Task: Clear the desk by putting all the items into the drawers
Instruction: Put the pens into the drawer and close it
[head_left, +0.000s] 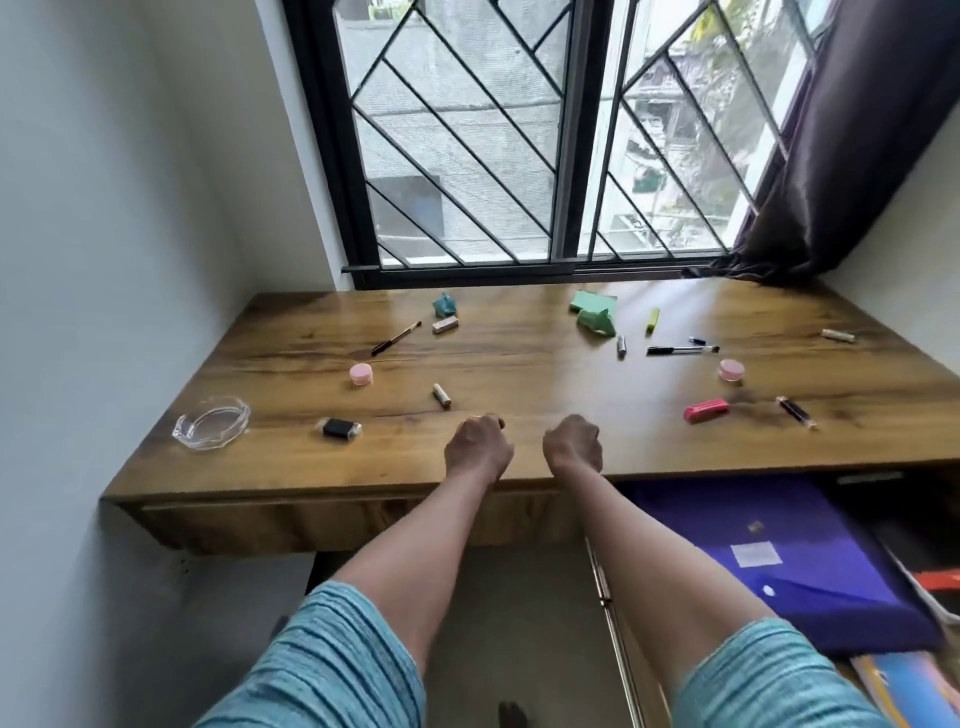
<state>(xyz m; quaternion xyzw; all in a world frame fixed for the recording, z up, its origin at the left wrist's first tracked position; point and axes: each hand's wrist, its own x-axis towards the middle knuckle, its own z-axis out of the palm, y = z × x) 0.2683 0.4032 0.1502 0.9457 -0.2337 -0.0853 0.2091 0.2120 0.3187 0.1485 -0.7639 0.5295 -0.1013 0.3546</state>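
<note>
Soft, bright daylight comes through the window (467, 140) ahead and lays a pale sheen across the far and middle surface (545, 364). Shadows under the small things are faint. The wide lens bows the wall (104, 260) and the surface's edges outward. Motion blur smears the right side, most in the open drawer (779, 545). The curtain (841, 156) reads dark.

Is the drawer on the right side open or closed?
Open. The right drawer sticks out from under the desk, and you can see a purple folder lying inside it.
</note>
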